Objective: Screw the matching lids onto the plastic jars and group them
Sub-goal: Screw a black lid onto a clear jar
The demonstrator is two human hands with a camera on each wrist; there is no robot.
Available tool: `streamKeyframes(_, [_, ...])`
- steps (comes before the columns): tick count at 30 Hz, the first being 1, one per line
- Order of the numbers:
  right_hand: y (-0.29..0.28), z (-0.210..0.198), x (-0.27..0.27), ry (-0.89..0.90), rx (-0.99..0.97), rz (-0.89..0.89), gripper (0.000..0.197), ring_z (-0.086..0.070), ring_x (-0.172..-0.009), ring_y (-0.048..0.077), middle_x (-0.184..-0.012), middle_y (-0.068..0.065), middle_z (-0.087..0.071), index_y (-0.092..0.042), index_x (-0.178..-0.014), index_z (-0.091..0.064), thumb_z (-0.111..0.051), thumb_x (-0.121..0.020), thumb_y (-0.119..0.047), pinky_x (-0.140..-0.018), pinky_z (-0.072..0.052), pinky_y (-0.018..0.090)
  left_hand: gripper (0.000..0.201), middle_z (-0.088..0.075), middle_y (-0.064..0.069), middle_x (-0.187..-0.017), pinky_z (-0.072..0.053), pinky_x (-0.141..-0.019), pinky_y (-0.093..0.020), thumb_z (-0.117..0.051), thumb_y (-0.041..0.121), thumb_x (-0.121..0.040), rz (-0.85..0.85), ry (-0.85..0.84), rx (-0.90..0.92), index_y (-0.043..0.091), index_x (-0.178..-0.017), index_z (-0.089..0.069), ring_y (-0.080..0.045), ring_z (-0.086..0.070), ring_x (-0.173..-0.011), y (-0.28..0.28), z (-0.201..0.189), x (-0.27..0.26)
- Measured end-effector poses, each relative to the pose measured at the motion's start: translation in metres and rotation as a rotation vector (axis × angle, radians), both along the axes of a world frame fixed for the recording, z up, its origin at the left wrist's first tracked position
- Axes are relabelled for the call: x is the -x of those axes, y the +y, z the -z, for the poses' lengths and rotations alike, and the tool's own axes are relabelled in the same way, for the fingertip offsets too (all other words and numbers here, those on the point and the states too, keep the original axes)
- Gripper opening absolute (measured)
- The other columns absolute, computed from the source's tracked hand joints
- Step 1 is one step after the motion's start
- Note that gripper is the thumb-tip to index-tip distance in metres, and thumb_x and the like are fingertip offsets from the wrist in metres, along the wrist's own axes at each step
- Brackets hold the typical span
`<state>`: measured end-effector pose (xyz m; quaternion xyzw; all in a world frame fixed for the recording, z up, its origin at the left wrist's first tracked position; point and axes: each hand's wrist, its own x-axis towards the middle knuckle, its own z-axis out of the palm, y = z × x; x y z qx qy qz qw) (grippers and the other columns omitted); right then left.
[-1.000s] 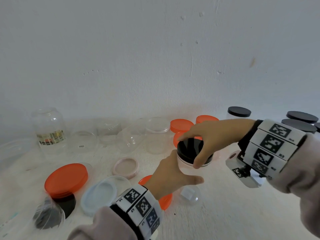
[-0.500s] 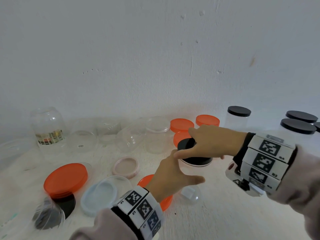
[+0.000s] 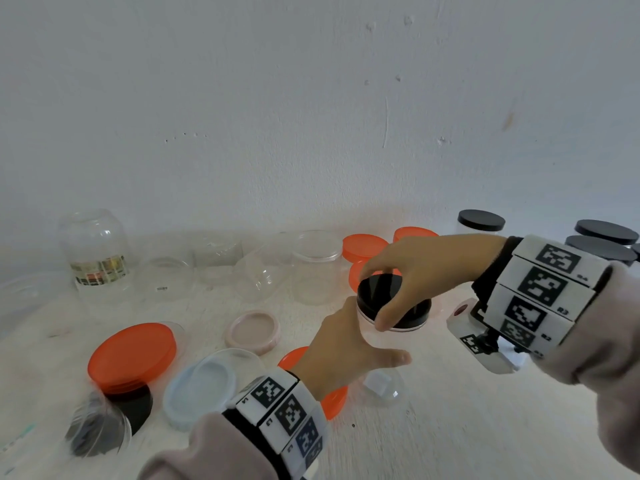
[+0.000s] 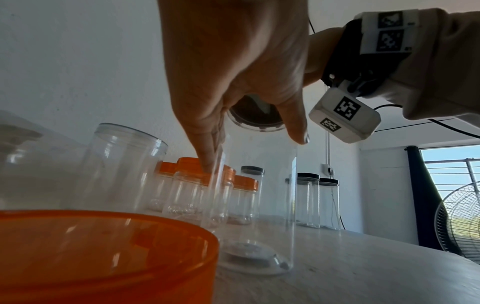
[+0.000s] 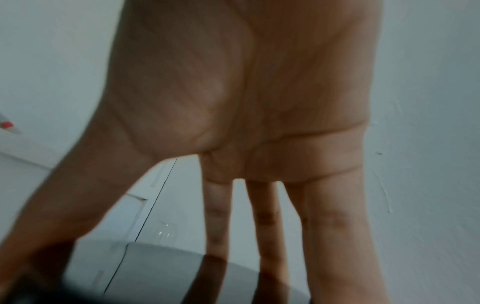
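Two hands work mid-frame: left hand (image 3: 341, 355) grips the clear jar (image 4: 257, 201), right hand (image 3: 415, 271) pinches the black lid (image 3: 384, 296), mid-screwing; next likely tightening fully.

The head view looks forward and down from above the table (image 3: 450, 427), facing the white wall (image 3: 311, 98) behind it. The left wrist view sits low, almost at table height, looking along the left hand (image 4: 233, 61) across the tabletop toward a window (image 4: 451, 168). The right wrist view looks from very near along the right hand (image 5: 246, 102), whose palm fills most of it. Head and left wrist views share the clear jar (image 4: 259, 185) under its black lid (image 3: 381, 294).
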<state>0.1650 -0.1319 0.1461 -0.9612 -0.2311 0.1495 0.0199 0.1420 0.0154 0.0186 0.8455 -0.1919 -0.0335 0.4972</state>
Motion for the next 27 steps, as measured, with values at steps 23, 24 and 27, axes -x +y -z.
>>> streamKeyframes(23, [0.001,0.011,0.002,-0.013,0.001,0.077,0.061,-0.069,-0.073,0.021,-0.099,-0.007,-0.058,-0.042,-0.104,-0.05,-0.058,-0.06,-0.084,-0.062,-0.059,0.033,0.087,-0.054,0.014,-0.124,-0.04,-0.08,-0.011,-0.083,0.048,-0.064,-0.012,0.0,0.0,0.029,-0.135,-0.038,-0.004,-0.05,-0.112,-0.002,0.002,0.001])
streamKeyframes(24, [0.001,0.012,0.002,-0.01,0.01,0.08,0.062,-0.069,-0.077,0.021,-0.101,-0.007,-0.057,-0.042,-0.106,-0.049,-0.058,-0.061,-0.083,-0.064,-0.059,0.034,0.087,-0.054,0.014,-0.124,-0.04,-0.081,-0.011,-0.083,0.048,-0.064,-0.013,-0.001,0.0,0.029,-0.135,-0.038,-0.004,-0.05,-0.112,-0.002,0.002,0.001])
streamKeyframes(27, [-0.003,0.007,0.001,0.043,0.009,0.031,0.066,-0.056,-0.103,0.013,-0.112,-0.018,-0.049,-0.047,-0.121,-0.044,-0.066,-0.065,-0.074,-0.08,-0.052,0.03,0.087,-0.055,0.014,-0.125,-0.043,-0.089,-0.017,-0.084,0.046,-0.064,-0.019,-0.001,0.009,0.029,-0.136,-0.038,-0.004,-0.05,-0.114,-0.002,0.001,0.002])
